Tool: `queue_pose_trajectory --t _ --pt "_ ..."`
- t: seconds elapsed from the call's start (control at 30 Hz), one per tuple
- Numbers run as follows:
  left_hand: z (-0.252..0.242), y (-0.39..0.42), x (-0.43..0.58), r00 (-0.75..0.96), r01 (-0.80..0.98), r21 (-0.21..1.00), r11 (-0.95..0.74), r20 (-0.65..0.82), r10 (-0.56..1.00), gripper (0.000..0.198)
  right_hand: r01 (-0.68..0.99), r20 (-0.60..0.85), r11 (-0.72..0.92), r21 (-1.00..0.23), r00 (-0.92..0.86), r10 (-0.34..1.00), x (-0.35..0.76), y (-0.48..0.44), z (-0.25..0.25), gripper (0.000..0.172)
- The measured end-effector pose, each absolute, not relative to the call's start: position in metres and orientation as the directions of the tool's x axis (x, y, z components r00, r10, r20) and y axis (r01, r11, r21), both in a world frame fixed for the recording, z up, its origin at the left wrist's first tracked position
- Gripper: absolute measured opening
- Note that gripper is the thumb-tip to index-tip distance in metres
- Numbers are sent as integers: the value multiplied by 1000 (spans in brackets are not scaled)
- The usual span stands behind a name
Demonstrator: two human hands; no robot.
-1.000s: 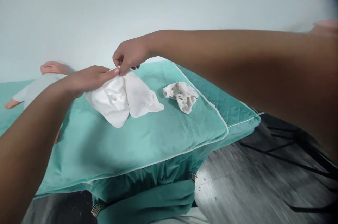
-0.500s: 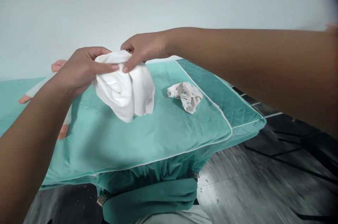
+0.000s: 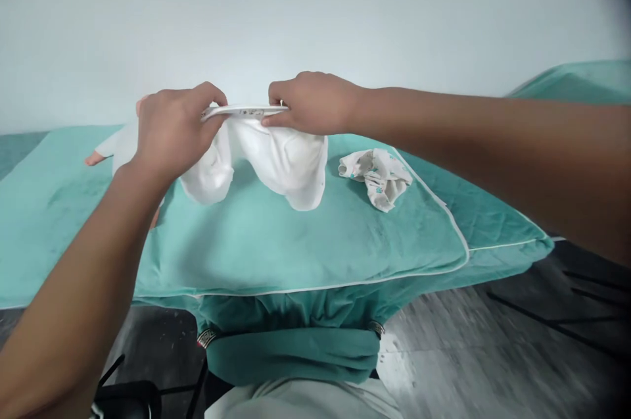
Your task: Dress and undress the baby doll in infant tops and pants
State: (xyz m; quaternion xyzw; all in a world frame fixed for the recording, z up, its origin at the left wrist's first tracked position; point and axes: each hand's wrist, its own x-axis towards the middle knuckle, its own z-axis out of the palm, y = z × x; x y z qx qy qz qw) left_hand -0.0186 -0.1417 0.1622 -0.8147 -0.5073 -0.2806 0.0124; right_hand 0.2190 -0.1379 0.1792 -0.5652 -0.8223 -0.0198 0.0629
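A small white garment [image 3: 280, 159] hangs above the teal mat [image 3: 276, 248], stretched by its top edge between both hands. My left hand [image 3: 172, 126] pinches the left end of that edge, fingers closed on the cloth. My right hand [image 3: 310, 103] grips the right end the same way. Behind my left hand lies a baby doll [image 3: 111, 146], mostly hidden, with one pink arm showing. A crumpled patterned cloth [image 3: 377, 175] with teal prints rests on the mat to the right of the garment, apart from both hands.
The mat covers a table draped in teal fabric [image 3: 497, 221], set against a pale wall [image 3: 345, 18]. Dark grey floor [image 3: 493, 353] lies to the right and below. My teal top [image 3: 296, 353] shows at the bottom edge.
The white garment was lifted off the mat and its top edge pulled taut between the two hands. The camera view shifted right and down.
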Motion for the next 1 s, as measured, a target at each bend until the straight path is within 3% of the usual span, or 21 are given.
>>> queue_pose_trajectory --t 0.1,0.2,0.37,0.5,0.63,0.83,0.9,0.97,1.0 --pt "161 -144 -20 287 869 214 -445 514 808 23 956 129 281 83 -290 948 220 -140 179 22" --pt "153 -142 -24 198 863 307 -402 525 828 16 959 143 256 126 -273 951 228 -139 171 21" --pt "132 -131 -44 81 788 481 -385 538 839 12 971 186 230 -64 -215 959 256 -134 147 19" --pt "129 -137 -63 42 724 620 -303 398 916 15 972 144 116 -206 -87 986 270 -143 133 28" --pt "137 -138 -79 -15 841 522 -140 281 960 31 991 130 -5 -133 22 991 285 -142 126 35" --pt "107 -108 -64 -44 954 301 0 137 990 43 995 -99 -100 -29 97 990 284 -115 100 32" --pt "73 -105 -41 -47 964 265 -21 247 968 40 986 -25 -168 -4 168 986 261 -117 73 39" --pt "31 -108 -15 65 969 197 -148 375 925 39 997 159 -78 -11 79 984 229 -127 37 49" --pt "10 -111 -3 162 953 180 -242 371 914 39 999 228 9 -48 3 974 212 -133 18 49"
